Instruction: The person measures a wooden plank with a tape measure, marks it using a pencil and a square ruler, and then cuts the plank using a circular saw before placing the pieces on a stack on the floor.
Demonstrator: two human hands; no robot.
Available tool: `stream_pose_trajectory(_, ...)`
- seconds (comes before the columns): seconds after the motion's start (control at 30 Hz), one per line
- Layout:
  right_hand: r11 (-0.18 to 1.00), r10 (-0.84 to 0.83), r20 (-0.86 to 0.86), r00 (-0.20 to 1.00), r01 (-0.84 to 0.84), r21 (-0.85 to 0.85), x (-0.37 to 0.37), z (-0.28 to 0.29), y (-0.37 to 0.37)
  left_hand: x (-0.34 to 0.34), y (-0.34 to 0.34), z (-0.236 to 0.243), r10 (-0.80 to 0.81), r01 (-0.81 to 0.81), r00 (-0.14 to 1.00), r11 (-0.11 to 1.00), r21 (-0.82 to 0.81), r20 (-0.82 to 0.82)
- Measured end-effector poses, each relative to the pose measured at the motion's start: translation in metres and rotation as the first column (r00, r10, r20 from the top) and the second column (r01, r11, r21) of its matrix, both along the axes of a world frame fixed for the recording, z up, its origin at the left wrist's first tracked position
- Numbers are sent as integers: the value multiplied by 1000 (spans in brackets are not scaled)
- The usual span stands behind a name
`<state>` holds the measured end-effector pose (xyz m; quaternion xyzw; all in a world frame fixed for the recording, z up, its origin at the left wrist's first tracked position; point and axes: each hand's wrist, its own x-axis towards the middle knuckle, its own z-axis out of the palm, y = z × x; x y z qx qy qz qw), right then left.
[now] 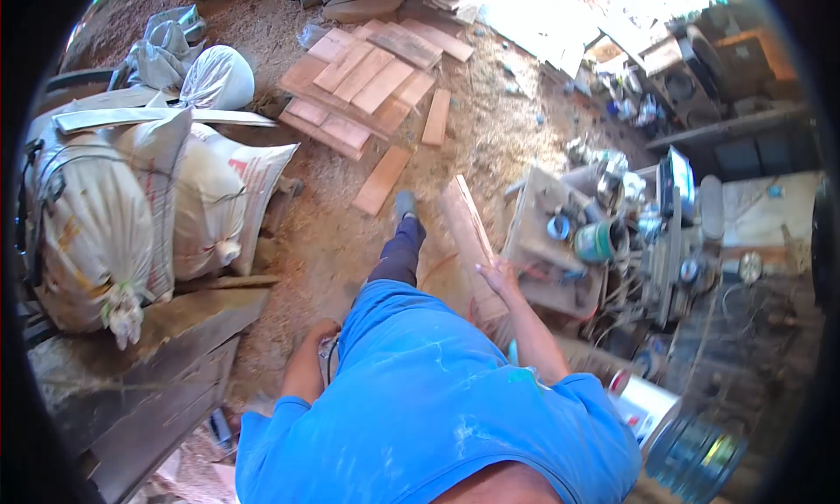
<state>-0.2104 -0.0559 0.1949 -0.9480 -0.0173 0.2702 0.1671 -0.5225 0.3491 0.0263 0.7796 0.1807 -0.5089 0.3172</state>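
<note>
On my right, a long reddish-brown wooden plank [466, 233] with a rough, splintered edge slants up and away from my side. My right hand [499, 278] grips it by that edge, toward its near end. My left hand [325, 329] hangs low beside my left hip, partly hidden by my blue shirt. Something small and dark shows right under it, too little of it to name, and its fingers cannot be made out. Ahead, several cut boards [367, 75] lie stacked on the dusty ground, with a single loose board [381, 180] nearer to my foot.
Full white sacks [96, 224] stand at the left, above a weathered wooden bench [149, 346]. At the right, a cluttered worktable [560, 198] carries a green can [595, 241] and tools. A white bucket [646, 408] and a clear water jug [696, 456] sit near my right shoulder.
</note>
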Motion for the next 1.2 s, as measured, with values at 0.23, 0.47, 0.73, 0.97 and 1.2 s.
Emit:
stream_pose_trajectory(0.23, 862, -108, -173, 979, 179, 474, 284, -29, 157, 236, 78, -42, 434, -465, 818, 885, -10, 378)
stream_pose_trajectory(0.47, 258, -293, -791, 537, 841, 475, 514, -101, 161, 538, -57, 89, 888, -729, 422, 210, -651, -185)
stream_pose_trajectory(0.73, 415, -217, -926, 308, 888, 199, 534, -186, 211, 673, -132, 32, 743, -656, -407, -642, -397, -531)
stream_pose_trajectory(0.97, 621, -81, -981, 177, 778, 89, 628, -270, 164, 753, -165, -45, 721, -643, -575, -691, -331, -387)
stream_pose_trajectory(1.2, 659, -155, -647, 747, 566, 495, 782, -378, 204, 772, -67, -148, 847, -766, -418, -523, -373, -328)
